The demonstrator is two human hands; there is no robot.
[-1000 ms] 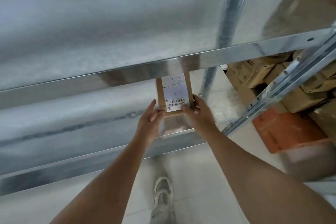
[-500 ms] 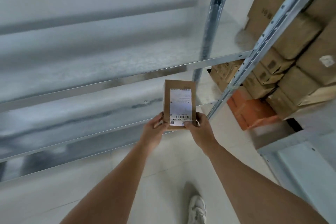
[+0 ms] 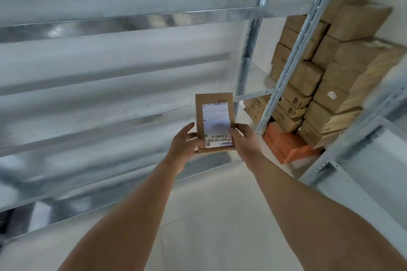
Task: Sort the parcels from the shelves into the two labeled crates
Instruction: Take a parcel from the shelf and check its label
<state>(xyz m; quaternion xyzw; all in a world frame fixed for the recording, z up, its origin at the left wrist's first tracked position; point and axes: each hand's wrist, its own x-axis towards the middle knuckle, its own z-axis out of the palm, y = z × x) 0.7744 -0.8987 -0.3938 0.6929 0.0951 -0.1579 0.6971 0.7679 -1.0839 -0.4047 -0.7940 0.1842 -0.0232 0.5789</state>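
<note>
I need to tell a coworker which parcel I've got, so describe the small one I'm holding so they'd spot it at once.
In front of the empty metal shelving, both hands hold up one small brown cardboard parcel, left hand and right hand at its lower corners. Unlike the stacked brown boxes to the right, it is slim, with a white barcoded label facing you.

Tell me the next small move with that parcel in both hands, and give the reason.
Probably turn away from the metal shelves and carry the parcel off to find the crates. The left hand and right hand hold its lower end, clear of the shelf, with the label facing up, and no labeled crate shows in this view.
</note>
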